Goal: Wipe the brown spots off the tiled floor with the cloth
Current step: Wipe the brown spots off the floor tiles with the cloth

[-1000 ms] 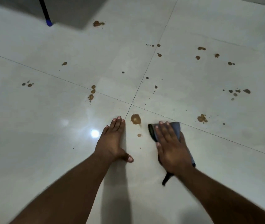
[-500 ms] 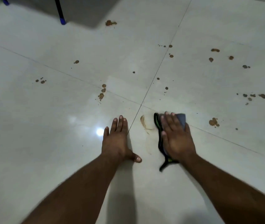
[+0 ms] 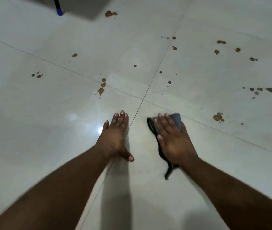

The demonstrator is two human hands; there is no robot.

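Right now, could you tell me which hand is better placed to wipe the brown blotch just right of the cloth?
The right hand: it presses the cloth, close to the blotch. The left hand lies flat, farther away.

The cloth (image 3: pixel 176 121) has wiped away the big brown spot beside it.

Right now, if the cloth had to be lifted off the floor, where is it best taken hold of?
Judging by its pose, pinch the dark strap end trailing loose behind the right hand, coming from the near side. The rest of the cloth lies pressed flat under that hand on the tiled floor.
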